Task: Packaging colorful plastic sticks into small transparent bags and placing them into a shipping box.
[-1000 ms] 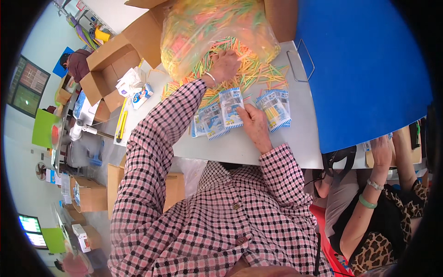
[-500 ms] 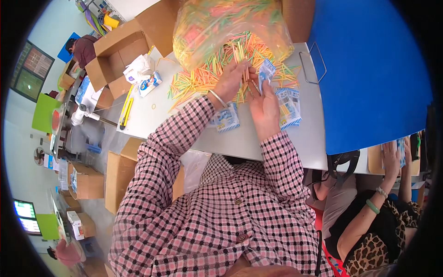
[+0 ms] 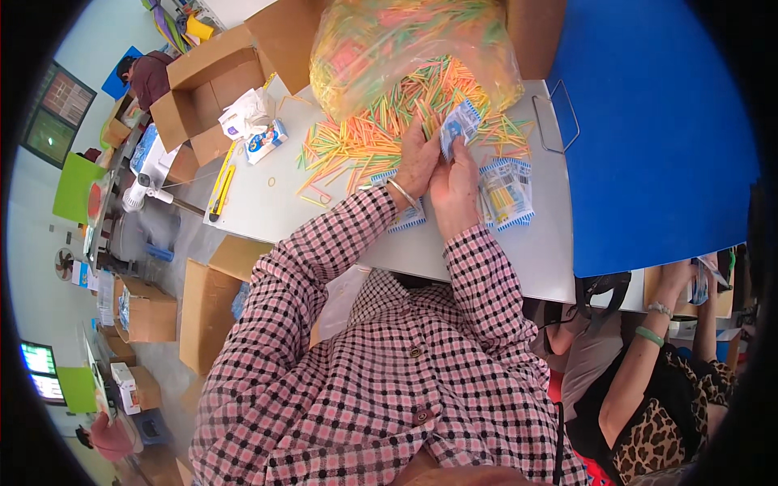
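Note:
Held upright in my right hand (image 3: 455,188) is a small blue-and-white plastic packet (image 3: 460,125), pinched near its lower end. Against it, my left hand (image 3: 416,164) is closed round a few thin coloured sticks (image 3: 428,118) whose tips show by the packet's left edge; its fingertips are partly hidden. Just beyond both hands lies a loose heap of pink, yellow and green sticks (image 3: 356,146), spilling from a large clear plastic bag (image 3: 348,69). Filled packets (image 3: 508,194) lie right of my right hand. Another packet (image 3: 412,217) is partly covered by my left wrist.
An open cardboard box (image 3: 194,101), tissue pack (image 3: 266,142) and yellow cutter (image 3: 221,194) are at the left of the white table (image 3: 271,215). A blue board (image 3: 656,146) with a metal handle (image 3: 559,121) borders the right. A co-worker's arms (image 3: 636,356) work at lower right.
My hands have come together, the left moving right against the packet with its sticks. The packet has shifted slightly left and nearer. The view has tilted a little.

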Tool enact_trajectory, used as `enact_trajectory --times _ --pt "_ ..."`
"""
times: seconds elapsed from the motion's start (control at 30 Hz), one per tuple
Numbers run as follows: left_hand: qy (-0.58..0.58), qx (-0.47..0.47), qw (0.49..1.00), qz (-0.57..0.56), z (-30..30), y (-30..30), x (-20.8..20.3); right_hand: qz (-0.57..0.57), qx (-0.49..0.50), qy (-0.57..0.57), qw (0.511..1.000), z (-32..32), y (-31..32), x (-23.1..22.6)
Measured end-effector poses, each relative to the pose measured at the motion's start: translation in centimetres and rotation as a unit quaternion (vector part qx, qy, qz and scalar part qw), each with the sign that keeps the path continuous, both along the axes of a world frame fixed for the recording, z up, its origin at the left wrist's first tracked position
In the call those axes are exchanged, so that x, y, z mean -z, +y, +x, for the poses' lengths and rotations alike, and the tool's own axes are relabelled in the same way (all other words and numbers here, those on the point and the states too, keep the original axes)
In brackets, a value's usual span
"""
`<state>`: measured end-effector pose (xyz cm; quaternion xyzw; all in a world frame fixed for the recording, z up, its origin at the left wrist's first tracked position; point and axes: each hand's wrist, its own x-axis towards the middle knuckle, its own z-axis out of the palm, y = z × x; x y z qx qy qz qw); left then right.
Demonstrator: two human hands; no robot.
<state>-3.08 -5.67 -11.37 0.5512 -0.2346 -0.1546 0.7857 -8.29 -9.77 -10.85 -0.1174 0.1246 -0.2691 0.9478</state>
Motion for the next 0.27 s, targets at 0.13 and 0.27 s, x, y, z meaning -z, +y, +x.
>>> enact_trajectory --times 0.13,0.27 --pt "0.0 0.017 1.0 -0.02 -0.2 0.0 -1.1 -0.012 0.001 -0.003 1.0 -0.6 -0.1 -0.5" --pt "0.122 0.11 0.984 -0.071 2.2 1.2 -1.2 -0.194 -0.026 0.037 0.98 -1.7 -1.1 -0.2"
